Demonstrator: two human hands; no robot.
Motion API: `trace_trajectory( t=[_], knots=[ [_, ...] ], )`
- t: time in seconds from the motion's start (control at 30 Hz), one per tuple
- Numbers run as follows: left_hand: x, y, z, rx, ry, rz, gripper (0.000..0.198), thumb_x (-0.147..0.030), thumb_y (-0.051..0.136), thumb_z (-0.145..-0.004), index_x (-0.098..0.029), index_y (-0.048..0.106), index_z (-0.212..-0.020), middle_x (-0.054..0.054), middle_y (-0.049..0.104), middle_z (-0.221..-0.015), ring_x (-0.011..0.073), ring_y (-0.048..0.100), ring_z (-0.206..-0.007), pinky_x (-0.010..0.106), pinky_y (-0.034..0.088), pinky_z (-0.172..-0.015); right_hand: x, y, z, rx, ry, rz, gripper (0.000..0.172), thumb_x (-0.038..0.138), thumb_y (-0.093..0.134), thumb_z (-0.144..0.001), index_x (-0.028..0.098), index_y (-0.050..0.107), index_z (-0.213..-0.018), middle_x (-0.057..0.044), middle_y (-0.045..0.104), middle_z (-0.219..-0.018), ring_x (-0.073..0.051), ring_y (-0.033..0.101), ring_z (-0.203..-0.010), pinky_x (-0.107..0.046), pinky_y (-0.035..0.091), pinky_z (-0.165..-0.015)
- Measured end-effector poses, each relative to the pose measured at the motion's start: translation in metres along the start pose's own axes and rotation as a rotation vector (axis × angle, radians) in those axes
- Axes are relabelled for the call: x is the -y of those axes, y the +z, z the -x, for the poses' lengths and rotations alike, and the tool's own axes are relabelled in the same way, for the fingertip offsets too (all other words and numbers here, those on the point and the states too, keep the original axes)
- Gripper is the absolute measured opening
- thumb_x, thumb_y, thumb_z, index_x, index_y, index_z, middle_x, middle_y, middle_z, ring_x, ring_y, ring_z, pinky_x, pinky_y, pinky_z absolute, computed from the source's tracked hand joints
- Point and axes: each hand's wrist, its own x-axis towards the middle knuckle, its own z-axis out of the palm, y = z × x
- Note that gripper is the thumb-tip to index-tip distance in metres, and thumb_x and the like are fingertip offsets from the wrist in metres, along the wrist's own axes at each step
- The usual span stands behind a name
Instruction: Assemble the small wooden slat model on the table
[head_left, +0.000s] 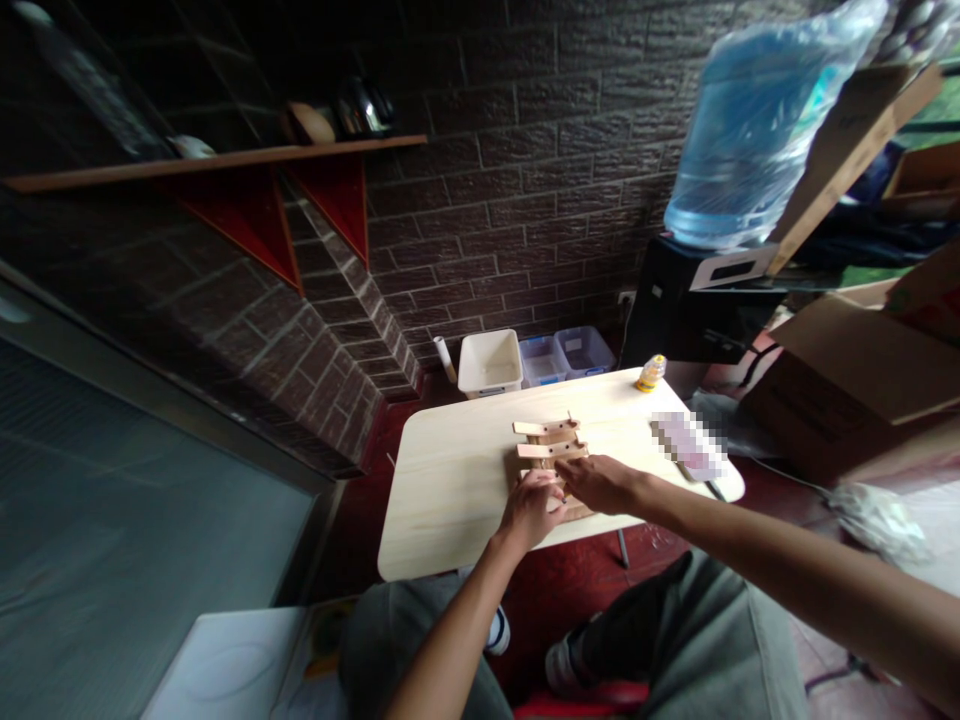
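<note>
Head view: a brown wooden frame (553, 437) sits on the pale wooden table (442, 480). Two far tan slats (531, 428) look set; the left hand (531, 506) and right hand (598, 483) hide what's left. Bent fingers touch it; can't tell if they grip.

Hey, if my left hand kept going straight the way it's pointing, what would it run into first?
Probably your right hand, close ahead of the left hand, though part of the wooden slatted piece could come first; depth is unclear here.
</note>
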Motion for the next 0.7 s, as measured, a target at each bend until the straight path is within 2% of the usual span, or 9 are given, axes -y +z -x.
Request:
trace_trajectory(
  t=[0.1,0.2,0.33,0.43,0.5,0.6,0.7],
  knots=[
    [0.001,0.002,0.001,-0.021,0.006,0.005,0.017,-0.016,0.082,-0.078,-0.023,0.071,-0.090,0.010,0.075,-0.115,0.0291,0.067,-0.121,0.049,0.055,-0.105,0.000,0.001,-0.001,0.069,0.040,-0.028,0.033,0.012,0.047,-0.099,0.006,0.070,-0.121,-0.023,0.073,-0.112,-0.029,0.071,-0.086,-0.040,0.059,-0.067],
    [0.003,0.005,0.002,-0.039,0.013,0.000,0.016,-0.015,0.082,-0.077,-0.023,0.071,-0.088,0.009,0.075,-0.116,0.0291,0.067,-0.122,0.049,0.055,-0.106,0.004,-0.002,-0.003,0.105,0.098,-0.048,0.030,0.015,0.047,-0.100,0.005,0.072,-0.114,-0.026,0.071,-0.115,-0.030,0.072,-0.089,-0.041,0.060,-0.069],
    [0.003,0.005,0.002,-0.073,0.053,0.010,0.017,-0.014,0.082,-0.077,-0.021,0.072,-0.088,0.010,0.075,-0.114,0.0284,0.069,-0.119,0.048,0.057,-0.104,0.007,-0.007,-0.003,0.122,0.168,-0.080,0.029,0.015,0.049,-0.099,0.006,0.070,-0.116,-0.027,0.069,-0.124,-0.031,0.073,-0.096,-0.042,0.061,-0.074],
    [0.000,0.002,0.000,-0.073,0.076,0.021,0.015,-0.013,0.081,-0.077,-0.020,0.072,-0.087,0.010,0.076,-0.108,0.0281,0.070,-0.114,0.046,0.059,-0.100,0.005,-0.010,0.000,0.125,0.131,-0.120,0.031,0.017,0.055,-0.098,0.008,0.067,-0.125,-0.024,0.068,-0.130,-0.031,0.072,-0.108,-0.040,0.060,-0.085],
    [-0.002,0.000,-0.002,-0.037,0.075,0.018,0.013,-0.013,0.081,-0.078,-0.020,0.072,-0.083,0.009,0.076,-0.102,0.0279,0.070,-0.111,0.044,0.060,-0.098,0.002,-0.010,0.001,0.111,0.093,-0.158,0.037,0.016,0.057,-0.096,0.009,0.063,-0.132,-0.021,0.070,-0.128,-0.029,0.071,-0.112,-0.038,0.059,-0.090],
    [-0.003,-0.002,-0.004,0.002,0.044,0.009,0.011,-0.014,0.080,-0.079,-0.021,0.072,-0.080,0.008,0.075,-0.098,0.0277,0.070,-0.108,0.043,0.060,-0.096,0.000,-0.010,-0.001,0.097,0.064,-0.172,0.040,0.011,0.055,-0.094,0.008,0.060,-0.134,-0.018,0.073,-0.119,-0.027,0.072,-0.107,-0.036,0.059,-0.087],
    [-0.003,-0.002,-0.004,0.007,0.010,-0.002,0.011,-0.015,0.081,-0.079,-0.021,0.072,-0.081,0.009,0.074,-0.101,0.0280,0.069,-0.109,0.044,0.059,-0.097,0.001,-0.009,-0.006,0.121,0.058,-0.133,0.036,0.008,0.052,-0.094,0.007,0.063,-0.128,-0.020,0.073,-0.116,-0.028,0.072,-0.103,-0.037,0.059,-0.083]
  ],
)
